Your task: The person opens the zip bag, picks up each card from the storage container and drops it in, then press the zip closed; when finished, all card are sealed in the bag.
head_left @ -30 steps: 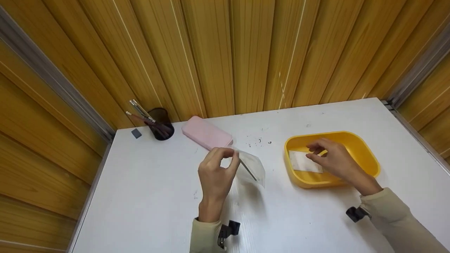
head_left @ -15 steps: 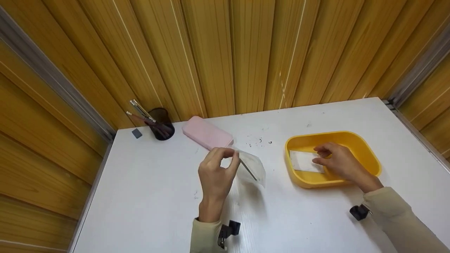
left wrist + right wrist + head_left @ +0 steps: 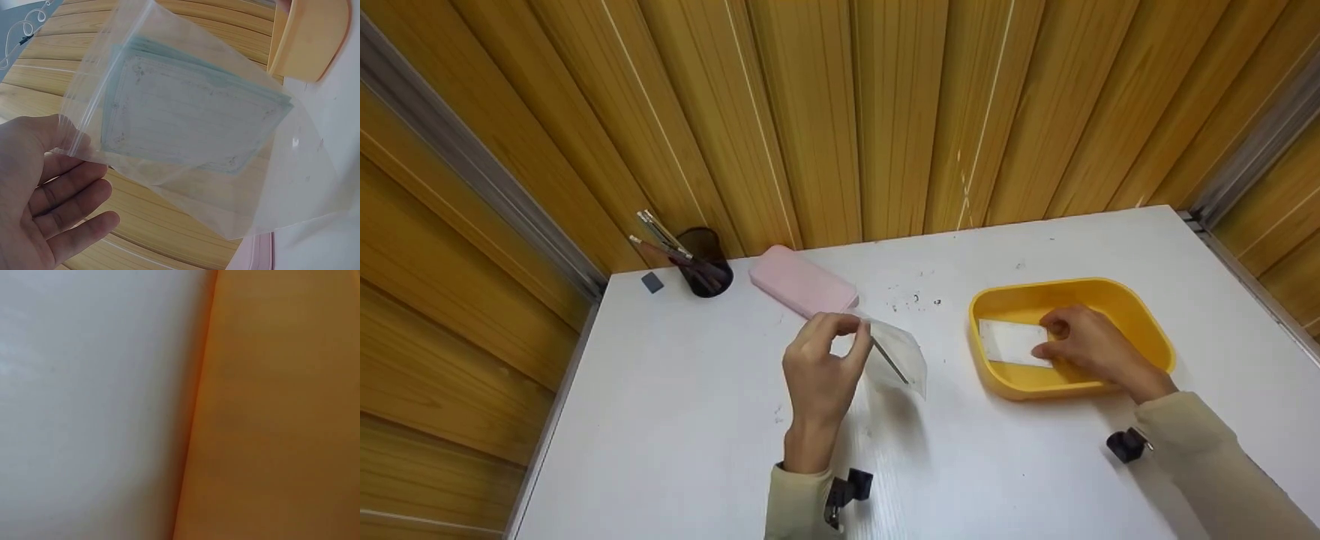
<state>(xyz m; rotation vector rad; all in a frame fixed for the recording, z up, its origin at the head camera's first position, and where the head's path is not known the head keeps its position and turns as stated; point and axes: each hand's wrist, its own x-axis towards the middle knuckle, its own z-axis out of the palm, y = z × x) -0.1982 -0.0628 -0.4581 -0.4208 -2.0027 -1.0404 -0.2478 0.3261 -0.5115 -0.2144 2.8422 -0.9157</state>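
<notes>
My left hand (image 3: 823, 367) pinches a clear zip-lock bag (image 3: 911, 352) at its zip-strip corner, between thumb and index finger. In the left wrist view, a stack of cards (image 3: 185, 112) with pale blue-green borders lies inside the bag, and the other fingers are spread below the pinch. Over the yellow tray (image 3: 1011, 390), my right hand (image 3: 1087, 345) has its thumb and index finger at the right end of a white card (image 3: 1012, 343), with a gap between them. The right wrist view shows only the yellow wall and white table, so the fingertips' contact is unclear.
A pink case (image 3: 802, 281) lies behind my left hand. Farther left stand a dark pen cup (image 3: 709, 266) with several pencils and a small grey-blue eraser (image 3: 652, 282). Wood-patterned panels (image 3: 885, 112) bound the white table (image 3: 682, 420) at the back and sides.
My right hand has lowered and shifted right, from above the card's middle to its right end. My left hand and the bag have stayed in place.
</notes>
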